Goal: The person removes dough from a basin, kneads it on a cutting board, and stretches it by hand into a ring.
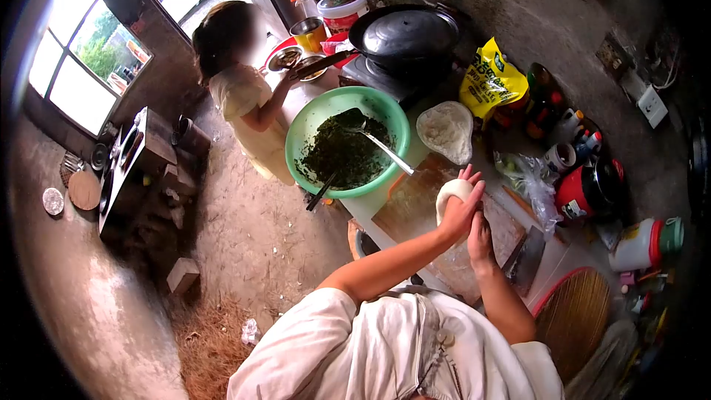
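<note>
A rounded piece of white dough [449, 197] is held at my left hand [461, 216], above the floured board [415, 196]. Against it rests my right hand [480, 238], close to the wrist side; its fingers are mostly hidden behind the left one. Just left of the hands stands a large green bowl [402, 130] of dark chopped greens [344, 152], with a metal spoon [385, 152] in it. A bowl of white flour [444, 132] sits beyond the dough. Near my right forearm a broad dark blade [527, 261] lies on the table.
Another person [248, 100] stands at the table's far left, holding a pan handle or similar object. A black wok [407, 33], yellow bag [492, 81], plastic bag [529, 185], bottles [585, 137] and red pot [581, 196] line the wall. A round woven tray [574, 318] lies at right.
</note>
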Tool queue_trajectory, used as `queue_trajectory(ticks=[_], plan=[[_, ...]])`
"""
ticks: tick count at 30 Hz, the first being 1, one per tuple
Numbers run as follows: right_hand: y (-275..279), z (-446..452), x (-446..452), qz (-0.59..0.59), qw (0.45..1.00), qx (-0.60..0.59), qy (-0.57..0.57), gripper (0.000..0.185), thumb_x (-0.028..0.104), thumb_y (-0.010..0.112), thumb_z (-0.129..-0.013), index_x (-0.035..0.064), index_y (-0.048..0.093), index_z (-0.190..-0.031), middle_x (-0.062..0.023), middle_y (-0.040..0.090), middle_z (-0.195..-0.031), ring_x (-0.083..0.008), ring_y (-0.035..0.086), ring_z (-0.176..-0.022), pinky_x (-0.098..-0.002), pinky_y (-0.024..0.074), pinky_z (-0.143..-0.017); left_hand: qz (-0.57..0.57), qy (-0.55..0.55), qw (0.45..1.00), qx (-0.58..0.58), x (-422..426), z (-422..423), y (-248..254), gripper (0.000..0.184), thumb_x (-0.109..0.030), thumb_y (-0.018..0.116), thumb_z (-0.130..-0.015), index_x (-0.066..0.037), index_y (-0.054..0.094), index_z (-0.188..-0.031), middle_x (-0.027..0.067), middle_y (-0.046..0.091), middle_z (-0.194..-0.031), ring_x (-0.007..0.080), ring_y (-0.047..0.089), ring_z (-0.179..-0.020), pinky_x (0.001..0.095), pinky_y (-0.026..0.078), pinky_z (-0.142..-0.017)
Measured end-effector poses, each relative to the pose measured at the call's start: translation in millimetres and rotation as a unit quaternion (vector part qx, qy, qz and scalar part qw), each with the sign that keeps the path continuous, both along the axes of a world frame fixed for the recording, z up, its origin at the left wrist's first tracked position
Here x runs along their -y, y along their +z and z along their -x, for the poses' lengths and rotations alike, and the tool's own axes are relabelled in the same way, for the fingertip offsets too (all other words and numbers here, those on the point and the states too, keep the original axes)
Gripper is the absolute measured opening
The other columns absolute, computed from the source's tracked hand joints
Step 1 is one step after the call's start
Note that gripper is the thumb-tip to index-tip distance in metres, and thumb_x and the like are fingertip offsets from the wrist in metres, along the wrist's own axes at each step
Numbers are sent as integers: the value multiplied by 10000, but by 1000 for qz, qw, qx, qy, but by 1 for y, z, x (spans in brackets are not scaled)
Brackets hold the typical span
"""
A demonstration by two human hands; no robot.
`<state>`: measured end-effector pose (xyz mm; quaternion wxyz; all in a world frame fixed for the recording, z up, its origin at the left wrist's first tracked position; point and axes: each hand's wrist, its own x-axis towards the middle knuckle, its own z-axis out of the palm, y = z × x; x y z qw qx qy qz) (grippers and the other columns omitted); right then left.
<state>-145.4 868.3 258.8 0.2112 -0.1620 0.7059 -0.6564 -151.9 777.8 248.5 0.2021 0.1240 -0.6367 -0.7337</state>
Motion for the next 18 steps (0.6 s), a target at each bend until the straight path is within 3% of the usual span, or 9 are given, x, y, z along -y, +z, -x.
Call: queue_trajectory(ticks=[1, 2, 3, 4, 6, 8, 11, 15, 18], plan=[[0, 0, -4, -16, 1000, -1, 11, 486, 333, 277, -926, -13, 341, -1261, -192, 415, -1236, -265, 401, -1139, -323, 307, -941, 56, -6, 998, 17, 2, 1, 5, 405, -304, 455, -892, -20, 475, -1179, 103, 405, -1293, 175, 346, -1203, 284, 241, -989], [-1, -2, -7, -19, 1000, -21, 8, 478, 322, 269, -930, -15, 383, -1250, -191, 454, -1216, -262, 435, -1120, -319, 331, -927, 0, -16, 1000, 5, 3, 3, 10, 374, -319, 498, -870, -12, 544, -1079, 110, 489, -1214, 185, 429, -1138, 293, 285, -967], [-10, -4, -3, 4, 994, -80, -70, 391, 293, 373, -912, -35, 527, -1057, -134, 593, -945, -208, 551, -892, -301, 420, -770, -61, -49, 994, 74, 8, 4, 14, 384, -323, 522, -856, -3, 547, -1066, 106, 538, -1138, 183, 480, -1073, 291, 322, -936], [-5, -5, -4, -1, 994, -77, -76, 391, 293, 373, -912, -35, 527, -1057, -134, 593, -945, -208, 551, -892, -301, 420, -770, -122, -85, 978, 145, 13, 3, 22, 395, -327, 546, -841, 7, 549, -1053, 101, 588, -1062, 181, 530, -1008, 290, 358, -906], [9, 4, -8, -45, 993, 104, 22, 358, 334, 479, -866, -13, 552, -916, -41, 567, -691, -133, 533, -664, -263, 417, -599, -308, -150, 939, 23, 16, 7, 8, 354, -309, 607, -802, 16, 544, -930, 123, 618, -882, 228, 583, -896, 335, 447, -810], [15, 10, -14, -48, 990, 104, 88, 326, 344, 582, -800, 21, 539, -780, 34, 458, -541, -80, 433, -522, -242, 358, -491, -434, -179, 882, 44, 14, 5, 17, 248, -292, 591, -815, -53, 528, -843, 94, 605, -778, 226, 599, -739, 342, 482, -720], [11, 16, -26, -22, 985, 95, 144, 263, 283, 638, -753, 36, 548, -732, 13, 487, -564, -93, 452, -538, -254, 381, -510, -418, -143, 885, 145, 15, -3, 35, 308, -337, 558, -835, -161, 409, -632, -70, 340, -469, 87, 351, -389, 276, 445, -555], [1, 15, -30, -151, 958, 119, 213, 289, 310, 684, -714, 50, 559, -709, -12, 533, -577, -116, 500, -544, -271, 415, -532, -423, -157, 885, 116, 16, -4, 29, 379, -428, 530, -833, -179, 375, -592, -71, 300, -448, 76, 295, -360, 253, 336, -429], [-8, 10, -34, -133, 952, 82, 264, 330, 340, 694, -698, 45, 546, -696, -14, 525, -571, -113, 498, -539, -269, 413, -519, -486, -190, 841, 144, 17, -7, 29, 391, -439, 514, -839, -196, 359, -574, -80, 259, -435, 69, 261, -349, 229, 268, -385]])
